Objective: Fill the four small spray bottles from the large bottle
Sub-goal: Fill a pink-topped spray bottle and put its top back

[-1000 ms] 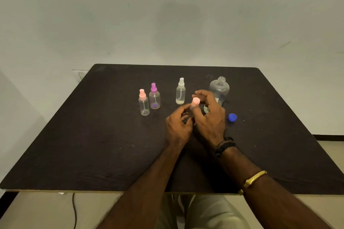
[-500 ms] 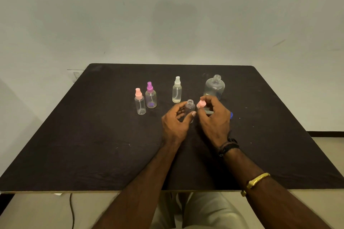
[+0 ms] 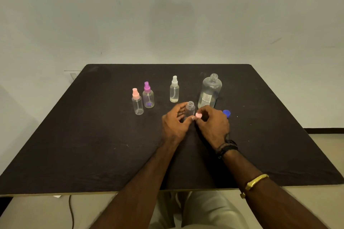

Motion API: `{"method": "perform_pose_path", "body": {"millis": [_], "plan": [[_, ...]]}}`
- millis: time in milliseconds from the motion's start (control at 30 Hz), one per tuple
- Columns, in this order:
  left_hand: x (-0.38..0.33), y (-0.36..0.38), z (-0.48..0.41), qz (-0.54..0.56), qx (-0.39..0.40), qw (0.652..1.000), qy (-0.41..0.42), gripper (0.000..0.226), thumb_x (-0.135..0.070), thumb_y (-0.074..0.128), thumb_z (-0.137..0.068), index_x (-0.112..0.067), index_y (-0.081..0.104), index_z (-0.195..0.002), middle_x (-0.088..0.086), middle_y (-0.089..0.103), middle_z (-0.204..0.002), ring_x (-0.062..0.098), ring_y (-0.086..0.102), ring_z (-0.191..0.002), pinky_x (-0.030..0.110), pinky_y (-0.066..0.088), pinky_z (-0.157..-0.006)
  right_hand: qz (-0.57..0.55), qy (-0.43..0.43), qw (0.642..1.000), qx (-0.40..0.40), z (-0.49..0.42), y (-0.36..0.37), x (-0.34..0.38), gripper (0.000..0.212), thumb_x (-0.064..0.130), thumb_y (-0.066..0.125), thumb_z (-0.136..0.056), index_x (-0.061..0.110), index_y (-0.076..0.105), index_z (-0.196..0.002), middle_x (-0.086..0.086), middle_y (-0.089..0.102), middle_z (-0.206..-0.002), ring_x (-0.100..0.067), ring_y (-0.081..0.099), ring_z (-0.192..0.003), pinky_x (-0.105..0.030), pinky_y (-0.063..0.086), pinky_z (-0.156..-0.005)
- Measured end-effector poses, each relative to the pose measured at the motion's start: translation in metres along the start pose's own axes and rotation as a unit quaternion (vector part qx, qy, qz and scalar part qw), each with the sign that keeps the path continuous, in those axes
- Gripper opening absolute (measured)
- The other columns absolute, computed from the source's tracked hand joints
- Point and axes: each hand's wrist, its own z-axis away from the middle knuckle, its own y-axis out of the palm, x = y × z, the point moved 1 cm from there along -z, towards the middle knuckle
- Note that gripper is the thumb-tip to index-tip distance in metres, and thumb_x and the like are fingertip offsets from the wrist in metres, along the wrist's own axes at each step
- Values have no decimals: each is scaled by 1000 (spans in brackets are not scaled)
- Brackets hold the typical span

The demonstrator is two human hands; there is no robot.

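My left hand (image 3: 175, 124) grips a small clear bottle (image 3: 189, 110) that stands uncapped on the black table (image 3: 93, 135). Just to its right, my right hand (image 3: 214, 124) pinches the bottle's pink spray cap (image 3: 198, 116), held low beside the bottle. The large clear bottle (image 3: 210, 91) stands open behind my right hand, partly filled. Its blue cap (image 3: 226, 112) lies on the table to the right. Three capped small spray bottles stand further left: a white-topped one (image 3: 174, 89), a purple-topped one (image 3: 148, 95) and a pink-topped one (image 3: 137, 102).
The table's front edge (image 3: 130, 192) runs across near my lap. A bare wall rises behind the table. A cable hangs below the table at the left.
My right hand has taken the pink spray cap off the small bottle and lowered it to the bottle's right side. The left hand keeps holding the bottle.
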Motion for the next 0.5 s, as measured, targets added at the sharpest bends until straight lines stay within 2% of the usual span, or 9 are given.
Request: {"method": "perform_pose_path", "body": {"millis": [167,267,400,500], "plan": [[1,1,-1,-21,18,1000,-4,59,-2,82,-80,-14,63,-134,-5,71,-122,-1,66,-113,13,51,-96,12,8,1000,12,0,1,-2,9,28,73,-86,25,68,-93,6,70,-86,-16,63,-89,-38,56,-81],[2,1,-1,-20,20,1000,-8,63,-3,80,-82,-12,58,-140,-3,68,-129,1,63,-117,9,48,-95,5,-7,1000,-3,2,-1,1,11,31,72,-85,25,69,-94,6,70,-89,-15,62,-87,-37,55,-80],[2,0,-1,-9,0,1000,-11,67,-4,82,-82,-13,55,-143,2,68,-131,1,63,-118,15,51,-98,-48,-19,994,-95,1,-11,12,19,28,72,-84,23,71,-102,7,69,-96,-13,60,-89,-26,47,-77],[0,0,0,15,-18,1000,-18,73,-6,85,-79,-15,54,-145,2,67,-131,6,64,-120,22,53,-100,-88,-38,981,-166,-6,-17,18,27,25,73,-83,21,69,-110,3,62,-105,-14,56,-98,-28,49,-82]]}}
